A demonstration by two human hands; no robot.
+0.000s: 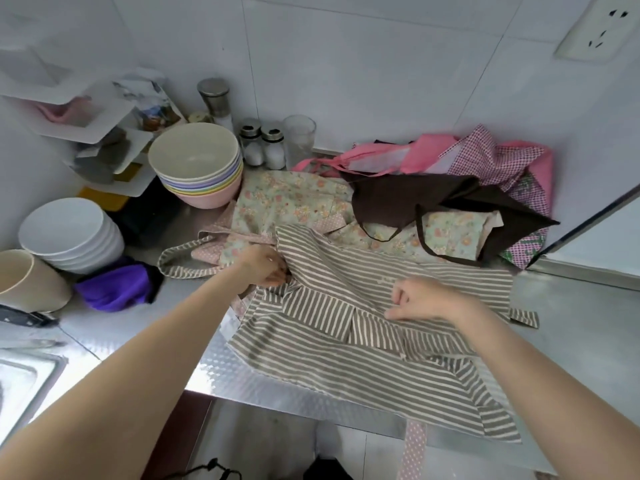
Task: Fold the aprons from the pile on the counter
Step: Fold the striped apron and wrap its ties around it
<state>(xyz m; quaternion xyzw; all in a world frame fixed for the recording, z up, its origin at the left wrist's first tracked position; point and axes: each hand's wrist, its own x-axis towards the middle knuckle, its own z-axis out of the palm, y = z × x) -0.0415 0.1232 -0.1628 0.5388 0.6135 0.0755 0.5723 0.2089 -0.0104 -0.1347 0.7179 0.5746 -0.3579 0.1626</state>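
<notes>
Striped apron point(363, 341) lies spread across the steel tabletop point(571, 306), its lower edge hanging over the front. Left hand point(265, 266) has its grip curled into the fabric at the bib, by the neck strap point(180, 261). Right hand point(420, 299) pinches a fold mid-apron. Behind, the pile: floral apron point(294, 199), brown apron point(415, 199), pink checked apron point(485, 157).
</notes>
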